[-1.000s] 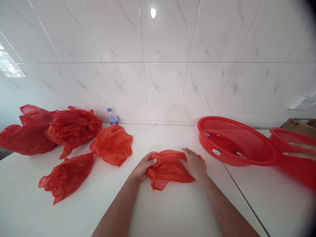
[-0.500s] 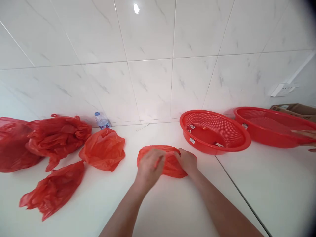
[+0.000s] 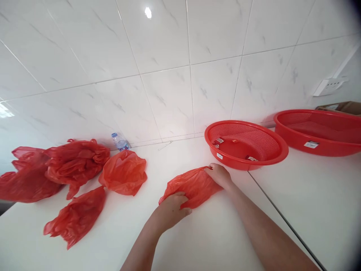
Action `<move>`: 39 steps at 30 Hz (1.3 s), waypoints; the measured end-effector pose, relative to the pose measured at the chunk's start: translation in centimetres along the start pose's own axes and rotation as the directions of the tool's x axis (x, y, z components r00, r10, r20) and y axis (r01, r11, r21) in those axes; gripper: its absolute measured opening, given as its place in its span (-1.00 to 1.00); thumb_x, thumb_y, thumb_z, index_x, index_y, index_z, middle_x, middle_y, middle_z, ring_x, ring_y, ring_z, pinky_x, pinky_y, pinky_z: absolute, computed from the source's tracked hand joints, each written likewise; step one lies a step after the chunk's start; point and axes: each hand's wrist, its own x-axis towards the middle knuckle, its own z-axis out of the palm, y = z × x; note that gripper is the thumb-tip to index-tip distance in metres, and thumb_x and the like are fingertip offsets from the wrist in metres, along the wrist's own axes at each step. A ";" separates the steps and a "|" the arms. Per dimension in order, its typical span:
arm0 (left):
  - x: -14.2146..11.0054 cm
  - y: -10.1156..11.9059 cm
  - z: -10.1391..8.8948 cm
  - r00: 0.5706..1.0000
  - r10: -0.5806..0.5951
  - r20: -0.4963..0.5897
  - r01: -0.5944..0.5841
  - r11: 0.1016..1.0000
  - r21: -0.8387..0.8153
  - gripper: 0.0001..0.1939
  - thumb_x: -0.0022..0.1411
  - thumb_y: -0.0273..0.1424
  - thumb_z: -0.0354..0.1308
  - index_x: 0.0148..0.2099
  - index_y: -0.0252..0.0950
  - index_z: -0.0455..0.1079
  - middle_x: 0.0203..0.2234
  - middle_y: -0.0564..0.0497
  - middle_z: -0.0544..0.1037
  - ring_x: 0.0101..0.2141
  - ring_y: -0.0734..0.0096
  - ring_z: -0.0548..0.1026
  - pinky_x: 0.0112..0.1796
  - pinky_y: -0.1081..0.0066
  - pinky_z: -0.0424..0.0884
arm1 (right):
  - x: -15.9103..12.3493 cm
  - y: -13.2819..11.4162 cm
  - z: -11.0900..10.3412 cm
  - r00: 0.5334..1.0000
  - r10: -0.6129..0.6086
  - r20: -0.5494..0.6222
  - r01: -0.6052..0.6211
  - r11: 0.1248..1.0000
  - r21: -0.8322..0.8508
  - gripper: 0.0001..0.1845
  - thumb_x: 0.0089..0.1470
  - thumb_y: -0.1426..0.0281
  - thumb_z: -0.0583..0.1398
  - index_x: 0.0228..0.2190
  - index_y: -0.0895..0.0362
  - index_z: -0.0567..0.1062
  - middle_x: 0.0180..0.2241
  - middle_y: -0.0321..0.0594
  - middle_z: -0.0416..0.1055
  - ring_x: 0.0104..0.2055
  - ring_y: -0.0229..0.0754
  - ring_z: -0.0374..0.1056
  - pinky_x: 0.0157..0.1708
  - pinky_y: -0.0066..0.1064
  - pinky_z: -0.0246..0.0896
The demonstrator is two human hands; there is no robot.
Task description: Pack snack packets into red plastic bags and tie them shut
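Exposure: bright overall, light diffuse. White tile wall point(image 3: 169, 90) carries one small blown-out glare spot point(image 3: 148, 12) near top centre; second, window-like reflection point(image 3: 5, 111) at left edge, cool cast around it. Faint red tint on wall beside right-hand red basket point(image 3: 335, 149). Tabletop point(image 3: 135, 235): shadows weak, soft-edged; greyer toward lower middle. Red bag point(image 3: 194, 186): folds legible. Basket label point(image 3: 311, 144): print too soft to read. Wide-angle distortion, grout lines slanting; dark vignetting, right-hand corners.
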 end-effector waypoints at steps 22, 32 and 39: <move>2.4 -3.6 -1.8 0.785 -0.030 -0.619 0.135 0.983 0.124 -0.34 0.05 -0.26 0.17 0.21 -0.16 0.14 0.17 -0.20 0.22 0.11 -0.10 0.24 -0.06 0.03 0.30 | -9.6 -4.7 1.1 0.694 -0.709 0.126 0.715 0.699 -0.004 -0.54 0.10 0.29 0.15 0.06 0.00 0.32 0.11 -0.16 0.25 0.16 -0.05 0.12 0.12 -0.16 0.05; 4.5 -3.9 -0.3 0.892 -0.438 -0.109 0.109 0.443 -0.890 -0.59 -0.07 -0.07 0.27 -0.31 -0.29 0.38 -0.48 0.00 0.53 -0.46 0.28 0.50 -0.43 0.37 0.39 | -9.0 -2.9 -1.6 0.717 -0.688 0.112 0.690 0.723 0.025 -0.68 0.05 0.21 0.20 -0.12 -0.05 0.49 0.10 -0.25 0.26 0.12 -0.12 0.19 0.08 -0.26 0.15; 4.7 -4.2 0.4 0.861 -0.481 -0.167 0.004 0.334 -0.942 -0.59 -0.08 -0.13 0.31 -0.26 -0.28 0.36 -0.51 0.06 0.53 -0.52 0.33 0.49 -0.51 0.42 0.38 | -6.2 2.4 -10.1 0.758 -0.497 -0.423 0.377 0.862 -0.338 -0.54 0.15 0.25 0.07 0.08 0.07 0.32 0.18 -0.08 0.16 0.23 0.01 0.03 0.14 -0.06 0.05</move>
